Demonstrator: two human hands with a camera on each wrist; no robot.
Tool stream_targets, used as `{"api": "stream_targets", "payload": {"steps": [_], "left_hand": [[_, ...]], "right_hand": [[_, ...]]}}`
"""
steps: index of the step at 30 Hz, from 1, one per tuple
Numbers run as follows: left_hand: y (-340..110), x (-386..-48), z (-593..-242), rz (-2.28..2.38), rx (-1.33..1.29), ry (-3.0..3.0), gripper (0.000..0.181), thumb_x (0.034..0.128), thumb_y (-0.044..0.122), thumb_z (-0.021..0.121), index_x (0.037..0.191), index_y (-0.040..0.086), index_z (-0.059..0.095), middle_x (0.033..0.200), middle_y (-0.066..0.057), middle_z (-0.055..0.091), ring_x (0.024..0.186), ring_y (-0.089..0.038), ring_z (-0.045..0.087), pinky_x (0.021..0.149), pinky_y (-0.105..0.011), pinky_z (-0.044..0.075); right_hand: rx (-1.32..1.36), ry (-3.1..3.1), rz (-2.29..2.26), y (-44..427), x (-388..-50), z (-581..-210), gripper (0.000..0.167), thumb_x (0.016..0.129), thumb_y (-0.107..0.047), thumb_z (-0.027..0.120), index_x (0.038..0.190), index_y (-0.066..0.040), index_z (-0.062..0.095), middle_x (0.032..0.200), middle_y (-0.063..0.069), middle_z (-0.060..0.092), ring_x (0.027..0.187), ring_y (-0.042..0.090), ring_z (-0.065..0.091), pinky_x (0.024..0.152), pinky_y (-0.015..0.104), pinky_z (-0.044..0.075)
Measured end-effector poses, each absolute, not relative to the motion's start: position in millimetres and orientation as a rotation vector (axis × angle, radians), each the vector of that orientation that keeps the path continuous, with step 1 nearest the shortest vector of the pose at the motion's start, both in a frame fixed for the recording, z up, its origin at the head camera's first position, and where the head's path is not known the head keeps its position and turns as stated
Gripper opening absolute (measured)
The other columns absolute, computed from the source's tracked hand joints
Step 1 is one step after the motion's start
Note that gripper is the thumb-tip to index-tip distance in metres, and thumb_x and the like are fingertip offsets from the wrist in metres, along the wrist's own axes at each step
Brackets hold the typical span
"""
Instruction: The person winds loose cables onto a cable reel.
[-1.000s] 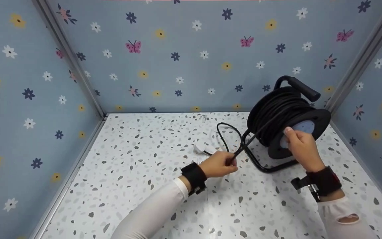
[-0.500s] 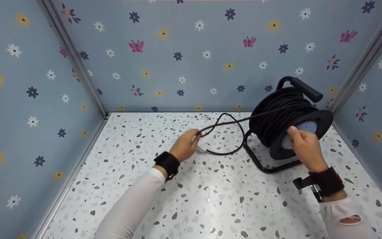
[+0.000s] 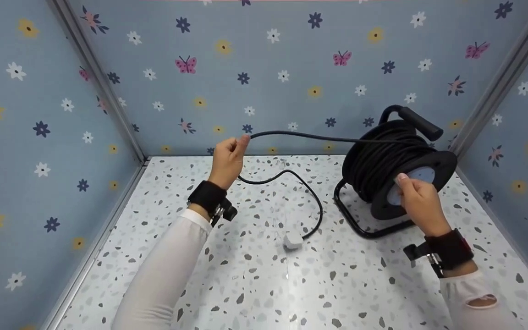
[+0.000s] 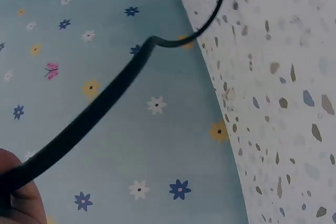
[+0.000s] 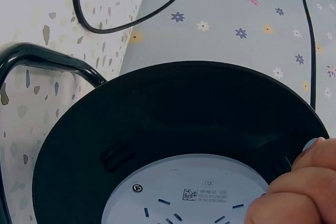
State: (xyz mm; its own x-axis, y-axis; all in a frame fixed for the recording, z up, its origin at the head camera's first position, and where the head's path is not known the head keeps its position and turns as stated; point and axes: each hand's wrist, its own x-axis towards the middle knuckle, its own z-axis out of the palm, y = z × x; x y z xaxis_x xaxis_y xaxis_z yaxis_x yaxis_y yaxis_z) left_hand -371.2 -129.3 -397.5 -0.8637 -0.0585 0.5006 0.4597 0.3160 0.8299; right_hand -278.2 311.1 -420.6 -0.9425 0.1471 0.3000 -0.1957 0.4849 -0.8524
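My left hand [image 3: 227,160] pinches a black cable [image 3: 310,136] in front of the back wall. One stretch runs from the fingers to the cable reel [image 3: 447,166]; the other drops to the floor and ends in a white plug [image 3: 293,240]. In the left wrist view the cable [image 4: 105,100] crosses close to the lens. My right hand [image 3: 422,204] holds the reel's near side with curled fingers, beside the pale socket face [image 5: 184,182]. Just what those fingers grip is mostly hidden. Much cable remains wound on the drum.
A black tube frame [image 3: 360,231] carries the reel, with a carrying handle [image 3: 417,121] on top. Flowered panels [image 3: 264,59] enclose the speckled white surface [image 3: 200,284] at the back and both sides. The loose cable curves between left hand and plug.
The left hand first moved left from near the reel, then rose, pulling the cable out taut. The plug slid nearer to me. The right hand stayed at the reel.
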Motion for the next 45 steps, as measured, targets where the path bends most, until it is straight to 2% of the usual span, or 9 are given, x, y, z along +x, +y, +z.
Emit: {"api": "stream_targets", "payload": {"steps": [5,10,15,19,24,31,36,41,45], "left_hand": [[-135,-357,-406,-1.469,-0.483,-2.243,0.059,0.1147,0.023,0.050,0.059,0.024,0.033,0.056,0.009,0.028,0.053,-0.011,0.023,0.057,-0.027,0.020],[-134,-340,-427,-1.150,-0.766,-2.265,0.057,0.1093,0.015,0.051,0.056,0.020,0.032,0.055,0.011,0.025,0.053,-0.007,0.018,0.055,-0.026,0.017],[-116,-322,-439,-0.953,-1.017,-2.168,0.051,0.1065,0.012,0.053,0.057,0.010,0.040,0.052,0.003,0.032,0.053,-0.003,0.022,0.054,-0.023,0.020],[-94,-307,-444,-0.838,-1.159,-2.119,0.045,0.1045,0.013,0.052,0.061,0.012,0.043,0.053,0.000,0.038,0.054,-0.003,0.024,0.053,-0.021,0.021],[-70,-295,-450,-0.710,-1.281,-2.101,0.038,0.1031,0.014,0.052,0.066,0.014,0.043,0.056,0.004,0.035,0.054,-0.004,0.023,0.053,-0.020,0.018],[-47,-289,-468,-0.563,-1.320,-2.148,0.031,0.1037,0.018,0.052,0.073,0.015,0.047,0.061,0.008,0.034,0.053,-0.007,0.032,0.052,-0.021,0.022],[-30,-287,-474,-0.491,-1.324,-2.216,0.031,0.1069,0.020,0.051,0.076,0.017,0.051,0.062,0.008,0.041,0.053,-0.007,0.038,0.052,-0.019,0.026],[-13,-285,-474,-0.398,-1.262,-2.290,0.032,0.1110,0.022,0.049,0.079,0.018,0.052,0.065,0.012,0.036,0.055,-0.004,0.031,0.052,-0.016,0.023],[2,-287,-473,-0.391,-1.202,-2.309,0.033,0.1117,0.023,0.050,0.079,0.017,0.051,0.066,0.011,0.033,0.055,-0.004,0.027,0.051,-0.017,0.020]], "right_hand": [[0.024,-2.411,1.405,314,-281,-417,0.053,0.116,-0.034,0.050,0.076,-0.003,0.063,0.052,-0.010,0.047,0.049,0.007,0.045,0.052,0.026,0.039],[0.002,-2.424,1.342,321,-285,-409,0.054,0.117,-0.038,0.047,0.079,-0.003,0.063,0.055,-0.011,0.050,0.051,0.007,0.047,0.053,0.026,0.040],[-0.050,-2.417,1.319,332,-289,-400,0.055,0.116,-0.042,0.047,0.081,-0.003,0.064,0.057,-0.012,0.052,0.053,0.006,0.048,0.056,0.026,0.039],[-0.094,-2.397,1.352,344,-292,-393,0.057,0.116,-0.045,0.045,0.080,-0.005,0.064,0.055,-0.013,0.051,0.050,0.006,0.045,0.051,0.026,0.037],[-0.110,-2.336,1.474,358,-297,-391,0.059,0.117,-0.044,0.043,0.077,-0.006,0.063,0.050,-0.011,0.046,0.043,0.005,0.040,0.045,0.025,0.035],[-0.168,-2.334,1.465,375,-304,-390,0.063,0.116,-0.045,0.042,0.069,-0.011,0.063,0.047,-0.012,0.044,0.041,0.004,0.039,0.045,0.024,0.034],[-0.221,-2.372,1.384,385,-307,-390,0.061,0.116,-0.047,0.040,0.071,-0.013,0.063,0.050,-0.013,0.047,0.044,0.005,0.041,0.046,0.024,0.035],[-0.216,-2.440,1.205,398,-311,-395,0.063,0.117,-0.045,0.034,0.069,-0.010,0.054,0.053,-0.013,0.045,0.047,0.008,0.040,0.051,0.027,0.034],[-0.171,-2.549,0.996,411,-315,-403,0.060,0.118,-0.040,0.028,0.068,-0.010,0.044,0.056,-0.006,0.041,0.050,0.014,0.037,0.056,0.031,0.032]]}}
